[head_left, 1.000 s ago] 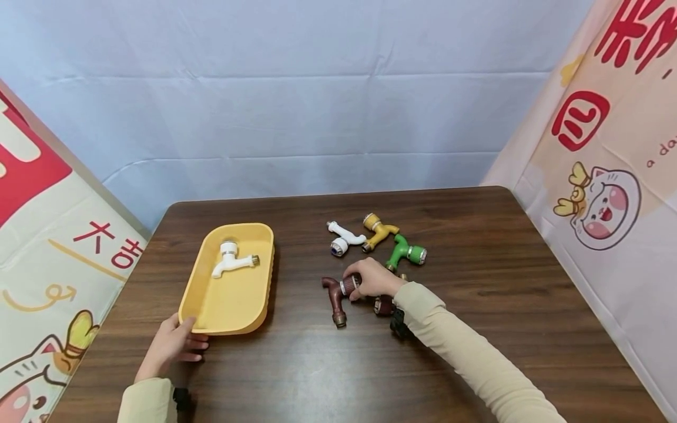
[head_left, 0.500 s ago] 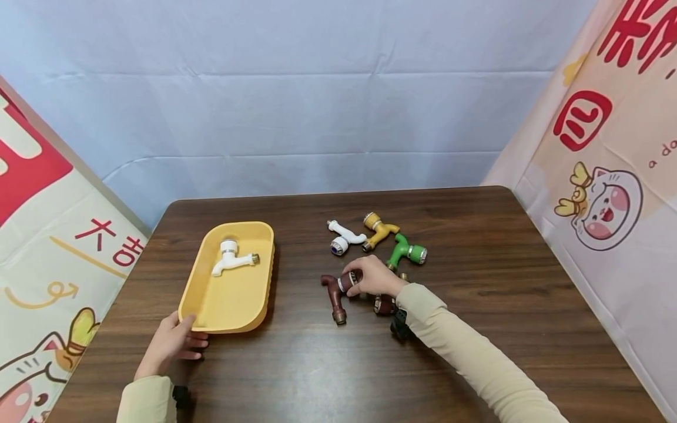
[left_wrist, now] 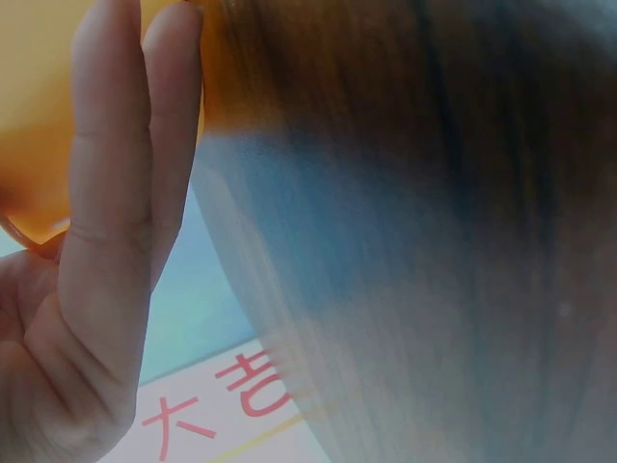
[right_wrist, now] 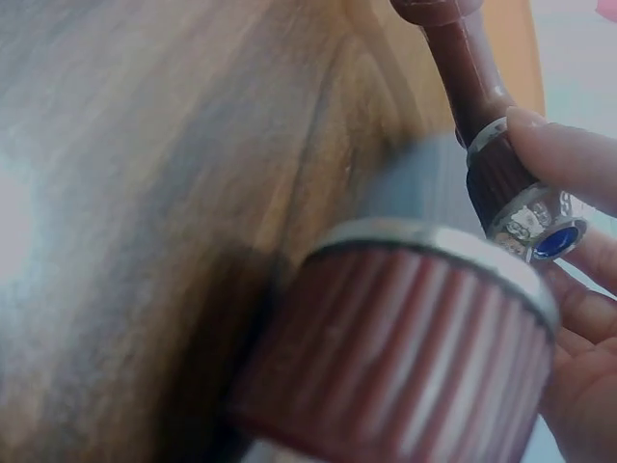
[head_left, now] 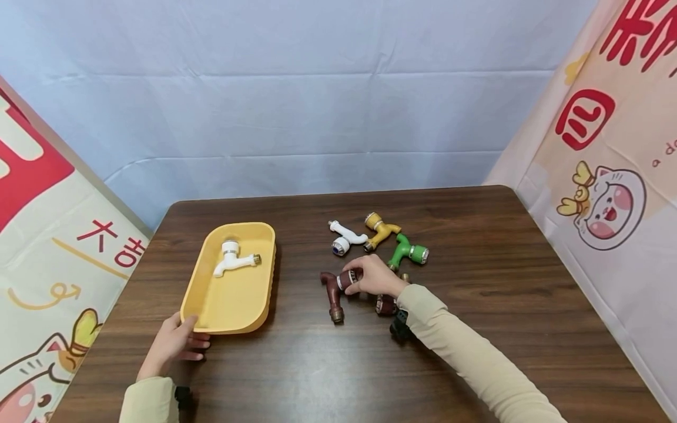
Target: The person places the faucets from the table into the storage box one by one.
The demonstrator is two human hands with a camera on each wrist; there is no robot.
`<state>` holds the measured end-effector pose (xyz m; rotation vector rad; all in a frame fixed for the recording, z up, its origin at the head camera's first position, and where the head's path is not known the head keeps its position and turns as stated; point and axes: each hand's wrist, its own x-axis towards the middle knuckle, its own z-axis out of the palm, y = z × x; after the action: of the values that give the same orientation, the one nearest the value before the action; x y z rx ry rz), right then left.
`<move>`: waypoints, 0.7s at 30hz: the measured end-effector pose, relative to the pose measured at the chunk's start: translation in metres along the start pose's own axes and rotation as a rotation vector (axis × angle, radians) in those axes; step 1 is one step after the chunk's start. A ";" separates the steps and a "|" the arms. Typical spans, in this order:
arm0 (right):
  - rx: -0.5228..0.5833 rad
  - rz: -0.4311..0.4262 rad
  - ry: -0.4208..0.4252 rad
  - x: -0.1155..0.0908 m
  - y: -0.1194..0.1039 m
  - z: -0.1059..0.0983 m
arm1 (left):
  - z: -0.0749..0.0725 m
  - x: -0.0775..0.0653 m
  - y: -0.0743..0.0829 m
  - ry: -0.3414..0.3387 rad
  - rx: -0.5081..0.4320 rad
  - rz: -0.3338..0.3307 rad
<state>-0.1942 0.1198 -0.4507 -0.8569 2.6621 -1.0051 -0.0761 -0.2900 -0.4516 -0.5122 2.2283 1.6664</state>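
Note:
My right hand (head_left: 376, 276) pinches the ribbed knob of a dark red faucet (head_left: 334, 296) between thumb and fingers. In the right wrist view that faucet (right_wrist: 472, 77) shows a blue-centred chrome cap by the fingers. A second dark red faucet (head_left: 386, 304) lies partly hidden under the right wrist; its ribbed knob (right_wrist: 405, 347) looms large in the right wrist view. My left hand (head_left: 170, 343) holds the near left corner of a yellow tray (head_left: 233, 326), thumb over the rim and fingers outside. Inside the tray lies a white faucet (head_left: 233, 260).
Behind the right hand lie another white faucet (head_left: 346, 238), a yellow faucet (head_left: 382, 231) and a green faucet (head_left: 408, 251), close together. All are on a dark wooden table (head_left: 317, 376). A pale cloth backdrop (head_left: 338, 117) hangs behind the table's far edge.
The held dark red faucet has shifted very slightly, its lower end edging left and up in the head view. The left hand and tray keep their places.

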 end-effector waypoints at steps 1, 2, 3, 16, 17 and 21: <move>0.008 0.004 -0.002 0.000 -0.001 0.000 | 0.000 0.000 0.000 -0.001 -0.001 -0.002; 0.014 0.007 -0.002 0.000 -0.001 -0.001 | 0.000 0.001 0.000 -0.002 -0.001 -0.004; 0.015 0.010 -0.001 0.001 -0.002 -0.001 | 0.000 0.001 -0.001 -0.003 -0.002 -0.006; 0.035 0.043 0.055 0.006 -0.015 -0.010 | 0.000 0.002 -0.001 -0.008 -0.005 -0.007; 0.042 0.052 0.056 0.006 -0.015 -0.010 | 0.000 0.002 -0.001 -0.008 -0.005 -0.008; 0.072 0.054 0.074 0.007 -0.019 -0.012 | 0.000 0.003 0.000 -0.005 -0.006 -0.006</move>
<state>-0.1952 0.1110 -0.4294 -0.7437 2.6756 -1.1324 -0.0784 -0.2906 -0.4528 -0.5159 2.2164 1.6703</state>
